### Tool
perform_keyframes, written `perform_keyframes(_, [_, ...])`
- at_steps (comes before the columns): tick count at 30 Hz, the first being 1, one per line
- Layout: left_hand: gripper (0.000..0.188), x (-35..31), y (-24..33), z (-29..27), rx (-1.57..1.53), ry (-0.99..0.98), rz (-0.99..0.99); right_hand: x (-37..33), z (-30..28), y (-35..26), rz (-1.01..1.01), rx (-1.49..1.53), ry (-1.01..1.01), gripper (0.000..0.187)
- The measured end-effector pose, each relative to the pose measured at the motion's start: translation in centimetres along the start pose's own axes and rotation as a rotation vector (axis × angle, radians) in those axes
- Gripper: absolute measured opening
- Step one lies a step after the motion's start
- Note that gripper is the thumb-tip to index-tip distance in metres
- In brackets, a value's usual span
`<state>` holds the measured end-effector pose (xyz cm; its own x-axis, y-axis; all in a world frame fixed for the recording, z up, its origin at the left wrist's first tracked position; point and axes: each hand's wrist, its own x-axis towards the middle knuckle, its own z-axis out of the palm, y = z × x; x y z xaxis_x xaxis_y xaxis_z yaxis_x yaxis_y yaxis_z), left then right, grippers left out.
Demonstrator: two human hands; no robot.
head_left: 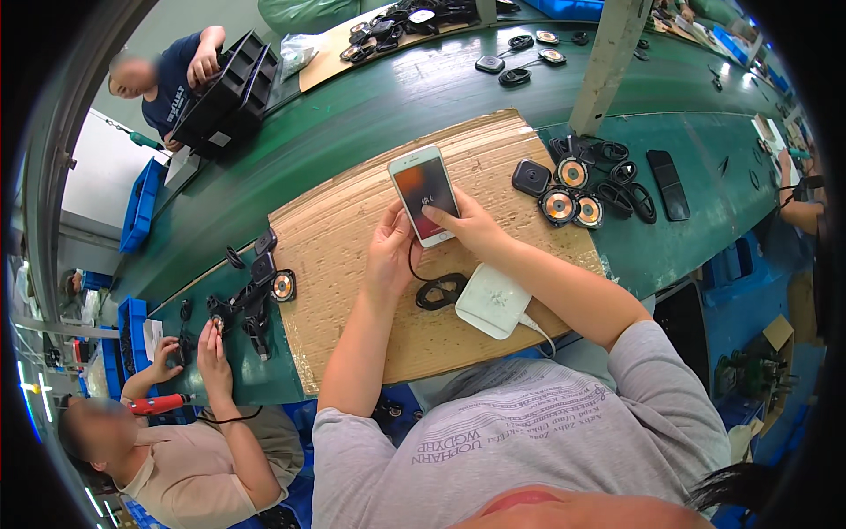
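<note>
A white-framed smartphone (407, 164) with a lit screen is held above the cardboard sheet (352, 264). My left hand (390, 247) is closed around its lower left edge. My right hand (474, 226) grips the lower right side, its thumb on the screen. From beside my left hand a black cable runs down to a coil (441, 293) on the cardboard; whatever it joins behind the phone is hidden. Close to my right forearm lies a white square box-shaped device (492, 302) with a white cable.
Round pads with copper coils (559, 206) and black cables sit at the cardboard's right, near a dark phone (668, 185). More cabled pads (283, 286) lie to the left. A co-worker's hands (211, 353) work there. A metal post (608, 70) rises beyond. Another person handles black crates (231, 97).
</note>
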<state>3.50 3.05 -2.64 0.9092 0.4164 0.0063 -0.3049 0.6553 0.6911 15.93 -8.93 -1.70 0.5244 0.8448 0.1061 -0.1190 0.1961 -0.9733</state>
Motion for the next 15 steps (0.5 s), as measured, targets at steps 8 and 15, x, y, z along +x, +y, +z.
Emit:
perform_keyframes(8, [0.022, 0.0, 0.7, 0.5, 0.092, -0.009, -0.022, -0.1, -0.4, -0.4, 0.115, 0.216, -0.007, 0.035])
perform_keyframes(15, [0.022, 0.0, 0.7, 1.1, 0.443, 0.245, 0.262, -0.2, -0.4, -1.2, 0.131, 0.192, -0.036, 0.029])
